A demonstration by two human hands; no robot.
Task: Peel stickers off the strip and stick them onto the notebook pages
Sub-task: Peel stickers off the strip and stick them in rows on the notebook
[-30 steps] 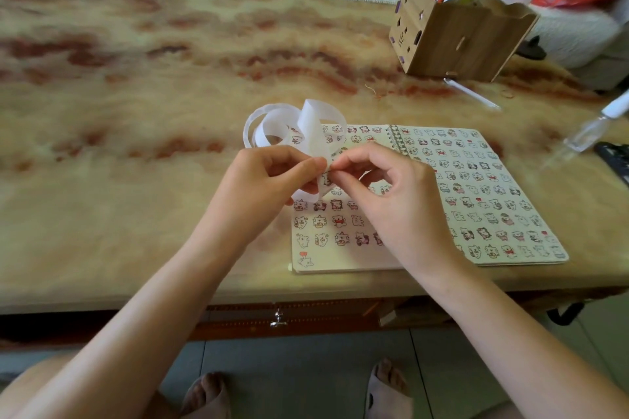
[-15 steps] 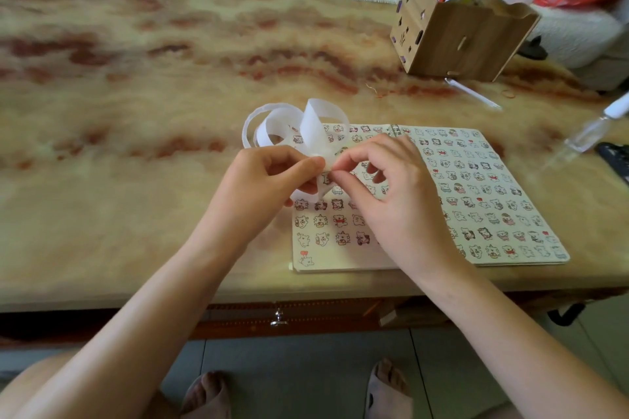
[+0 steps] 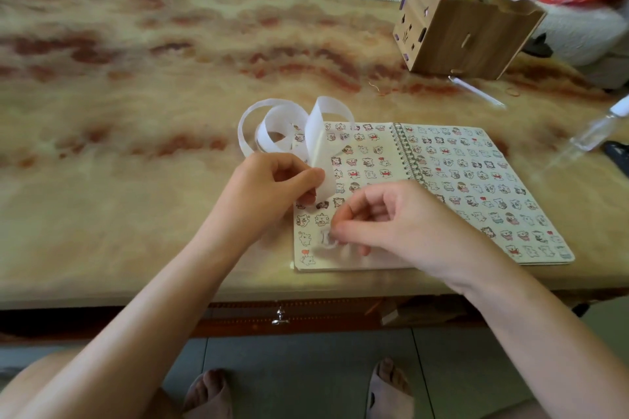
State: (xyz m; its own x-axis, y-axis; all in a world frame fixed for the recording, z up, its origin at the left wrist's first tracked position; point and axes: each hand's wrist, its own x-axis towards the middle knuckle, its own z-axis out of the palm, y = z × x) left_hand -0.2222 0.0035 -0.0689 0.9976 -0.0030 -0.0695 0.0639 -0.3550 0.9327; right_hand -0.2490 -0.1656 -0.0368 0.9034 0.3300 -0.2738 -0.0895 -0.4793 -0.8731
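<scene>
The notebook (image 3: 531, 260) is lying open on the table (image 3: 136, 133) under the 2 hands, its near edge running just behind the table's front edge. The left hand (image 3: 272, 187) is pinching the strip (image 3: 282, 126) over the left page. From its fingers (image 3: 306, 177) the strip is rising and looping away behind them and to their left, with the loops resting partly on the table and partly over the page's far corner. The right hand (image 3: 401, 224) is sitting nearer, holding 1 sticker (image 3: 326, 238) at its fingertips (image 3: 343, 234) — low over the left page's near part, contact unclear. Far behind and right of those fingertips a pen holder (image 3: 466, 37) is standing on the table, and a bottle (image 3: 592, 133) is lying well to their right.
</scene>
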